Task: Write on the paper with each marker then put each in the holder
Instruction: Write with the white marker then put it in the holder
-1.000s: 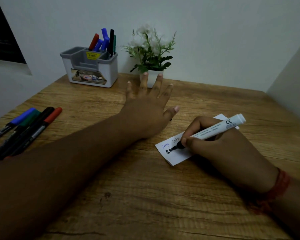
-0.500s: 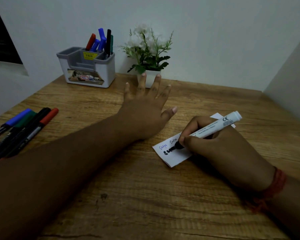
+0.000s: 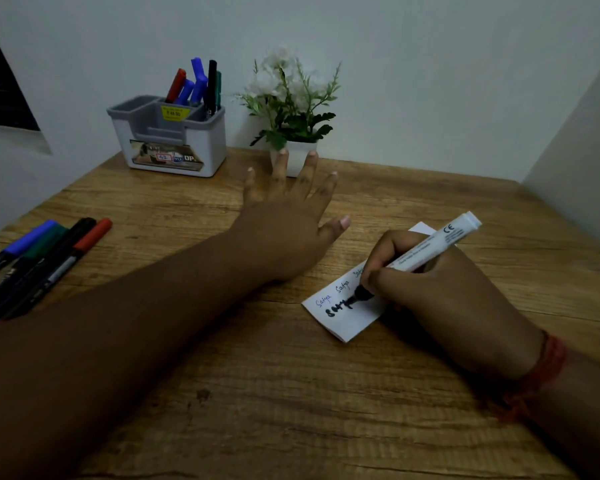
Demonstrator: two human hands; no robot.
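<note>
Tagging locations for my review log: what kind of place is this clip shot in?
Probably a home or office desk in a wall corner: a wooden table, a grey holder of markers, a small potted plant, and a hand writing on paper.

Wooden table [image 3: 291, 410] with paper [image 3: 347, 320], holder [image 3: 174, 147], markers [image 3: 42, 258]

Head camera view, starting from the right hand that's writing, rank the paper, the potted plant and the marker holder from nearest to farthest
1. Paper: directly under the right hand, which grips the white marker.
2. Potted plant: at the back of the table, centre.
3. Marker holder: back left corner, farthest.
</note>
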